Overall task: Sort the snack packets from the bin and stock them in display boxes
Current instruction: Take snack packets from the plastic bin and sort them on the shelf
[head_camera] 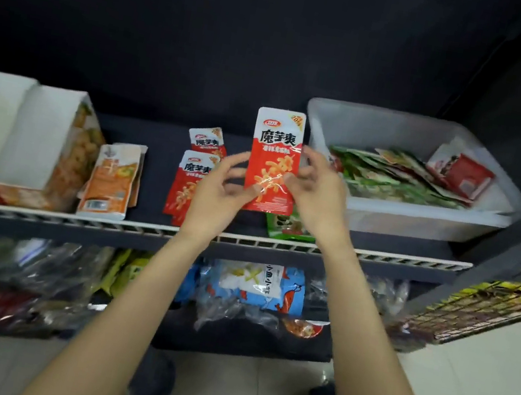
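While I hold the red packet (274,161) upright between both hands, its long axis runs top to bottom, printed face toward me, above the front half of the shelf (161,159).

Item held: red packet. My left hand (217,196) pinches its lower left edge, thumb on the face, the other fingers spread loosely. My right hand (315,186) pinches the right edge at mid-height, thumb on the face, fingers curled behind.

Source: the white bin (405,216), right of the packet and just beyond my right hand, with green and red packets lying flat in a loose heap inside.

Matching stock: two like red packets (191,178) lie flat on the shelf, just left of the held one and partly behind my left hand, long axes pointing away from me. My left hand is the nearer to them.

Other stock: an orange packet (112,178) farther left, leaning by a white display box (33,136) at the left end; a green packet (288,228) on the shelf directly below the held packet.

Judgement: the held packet belongs with the red ones, so the coming move goes leftward and down, with the packet turned from upright to flat and its long axis lined up with theirs. The left hand looks better placed to carry it; the right could let go.
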